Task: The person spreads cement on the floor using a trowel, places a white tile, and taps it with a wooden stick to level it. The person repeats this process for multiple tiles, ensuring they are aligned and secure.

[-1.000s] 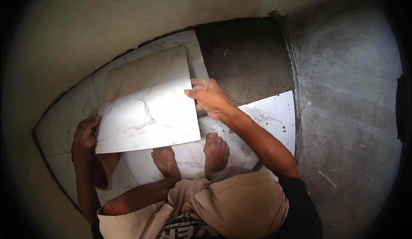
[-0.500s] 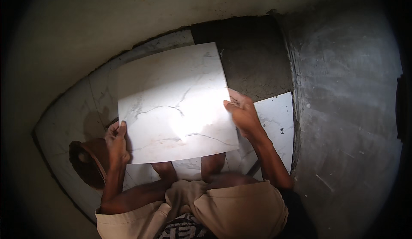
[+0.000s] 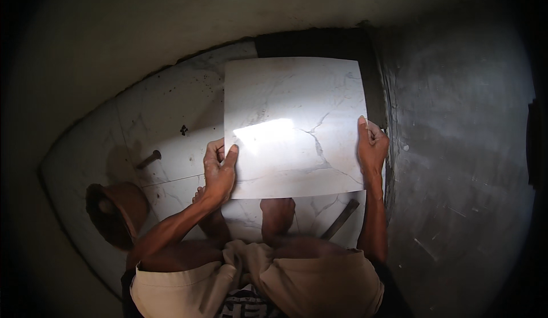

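Observation:
A large white floor tile (image 3: 285, 169) with grey marble veins is held up in front of me, glare shining off its face. My left hand (image 3: 220, 171) grips its left edge low down, thumb on top and fingers beneath. On the opposite edge, my right hand (image 3: 373, 147) is closed the same way. Beyond the tile shows a strip of dark grey mortar bed (image 3: 311, 41); the rest of that bed is hidden under the tile. Laid tiles (image 3: 171, 112) of the same pattern cover the floor to the left, with dark crumbs on them.
A brown bowl-like container (image 3: 123, 207) lies tipped on the left, near a short dark tool handle (image 3: 151, 158). A dark bar (image 3: 341, 218) rests by my feet (image 3: 278, 215). Walls bound the far side and the right, the right one grey plaster (image 3: 456, 147).
Both hands have carried the tile to the right and turned it straighter. It now covers most of the mortar bed, and more laid tiles show on the left.

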Available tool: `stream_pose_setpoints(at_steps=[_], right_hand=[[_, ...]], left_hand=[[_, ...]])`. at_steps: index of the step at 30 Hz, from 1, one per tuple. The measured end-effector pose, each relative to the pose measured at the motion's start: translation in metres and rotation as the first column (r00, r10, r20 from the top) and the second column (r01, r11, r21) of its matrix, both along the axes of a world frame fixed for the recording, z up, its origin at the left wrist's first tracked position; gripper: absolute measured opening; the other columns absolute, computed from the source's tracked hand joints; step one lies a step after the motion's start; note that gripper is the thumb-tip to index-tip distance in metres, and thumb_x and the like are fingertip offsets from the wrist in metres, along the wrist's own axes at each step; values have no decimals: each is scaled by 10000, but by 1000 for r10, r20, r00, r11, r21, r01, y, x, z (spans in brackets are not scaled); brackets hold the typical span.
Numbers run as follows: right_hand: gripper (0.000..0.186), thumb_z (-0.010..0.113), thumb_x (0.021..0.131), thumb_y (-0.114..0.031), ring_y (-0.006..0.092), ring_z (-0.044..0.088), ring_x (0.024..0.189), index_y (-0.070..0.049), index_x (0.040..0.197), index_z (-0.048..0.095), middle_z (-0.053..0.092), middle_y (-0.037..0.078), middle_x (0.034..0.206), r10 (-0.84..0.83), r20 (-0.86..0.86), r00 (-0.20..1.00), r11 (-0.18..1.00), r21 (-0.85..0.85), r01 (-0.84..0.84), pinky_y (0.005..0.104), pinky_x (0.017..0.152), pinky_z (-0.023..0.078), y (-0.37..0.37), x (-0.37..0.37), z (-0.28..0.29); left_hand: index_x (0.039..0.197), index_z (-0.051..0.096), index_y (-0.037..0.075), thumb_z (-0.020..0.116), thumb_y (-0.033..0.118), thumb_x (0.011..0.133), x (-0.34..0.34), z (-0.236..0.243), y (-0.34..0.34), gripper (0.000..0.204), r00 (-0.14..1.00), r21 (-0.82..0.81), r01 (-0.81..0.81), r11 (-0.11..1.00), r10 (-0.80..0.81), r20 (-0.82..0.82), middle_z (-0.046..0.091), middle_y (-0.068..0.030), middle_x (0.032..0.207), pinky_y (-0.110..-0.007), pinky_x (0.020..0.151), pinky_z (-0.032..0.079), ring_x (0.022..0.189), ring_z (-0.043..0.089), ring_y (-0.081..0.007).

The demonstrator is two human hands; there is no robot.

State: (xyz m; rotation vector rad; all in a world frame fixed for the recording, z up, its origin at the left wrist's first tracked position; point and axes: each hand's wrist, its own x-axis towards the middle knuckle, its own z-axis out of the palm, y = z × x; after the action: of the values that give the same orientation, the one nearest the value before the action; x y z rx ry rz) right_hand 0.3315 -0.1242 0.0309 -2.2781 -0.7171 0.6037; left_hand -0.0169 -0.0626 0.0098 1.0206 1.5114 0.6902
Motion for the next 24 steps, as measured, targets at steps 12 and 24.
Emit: stream_pose_setpoints(at_steps=[12, 24], right_hand=[[551, 695, 971, -412, 330, 717, 915, 126, 1093, 704, 735, 272, 934, 9, 265, 964, 998, 62, -26, 402, 861, 541, 16, 66, -34], [660, 621, 983, -519, 454, 702, 980, 124, 1116, 687, 706, 343, 1014, 148, 384, 911, 988, -93, -121, 474, 880, 528, 55, 107, -58]], left_hand=[[1278, 557, -35, 699, 172, 961, 57, 4, 28, 404, 961, -150, 263, 953, -246, 123, 636, -86, 1097, -326, 917, 479, 1020, 551, -139], [1305, 538, -82, 714, 130, 939, 81, -9, 56, 458, 937, -229, 347, 909, -325, 126, 631, -118, 1111, -343, 951, 490, 1052, 579, -183]])
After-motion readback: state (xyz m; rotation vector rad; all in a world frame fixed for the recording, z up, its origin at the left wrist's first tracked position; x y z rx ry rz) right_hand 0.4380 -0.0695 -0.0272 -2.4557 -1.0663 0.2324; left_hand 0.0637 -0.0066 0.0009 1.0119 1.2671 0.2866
